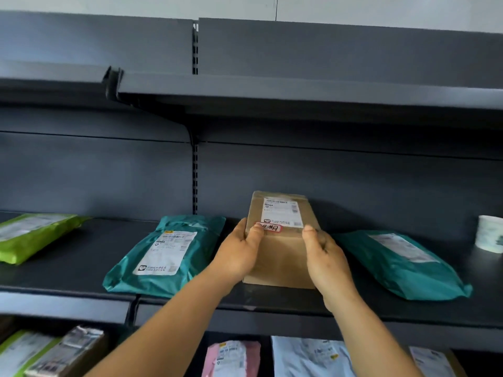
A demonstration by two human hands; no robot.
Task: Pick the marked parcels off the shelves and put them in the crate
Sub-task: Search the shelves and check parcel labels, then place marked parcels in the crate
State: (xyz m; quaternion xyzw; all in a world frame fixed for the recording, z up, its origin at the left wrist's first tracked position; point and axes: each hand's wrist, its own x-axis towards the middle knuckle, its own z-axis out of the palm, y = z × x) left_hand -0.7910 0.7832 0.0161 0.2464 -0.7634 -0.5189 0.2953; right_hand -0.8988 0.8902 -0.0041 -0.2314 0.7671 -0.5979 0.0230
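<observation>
Left hand [239, 251] grips the left side of the box [281, 254], thumb on top at the red-bordered tag [269, 228], fingers curled round the side. Right hand [325, 257] grips the right side, thumb on the top face, fingers wrapped down the side.

The box is brown cardboard and rests on the middle shelf [272, 300] between two teal bags. Its long axis runs front to back, the far end toward the back panel, near end at the shelf's front edge. A white shipping label [282, 212] lies on the far half of the top face; its print is too small to read. The tag carries handwritten characters, partly covered by the left thumb and not legible.

The left teal bag [166, 254] just beside the left hand bears a white label with a barcode. The right teal bag [402, 263] lies near the right hand. A green bag [32, 235] lies at far left. A white roll [490, 234] stands at far right. Further parcels lie on the lower shelf.
</observation>
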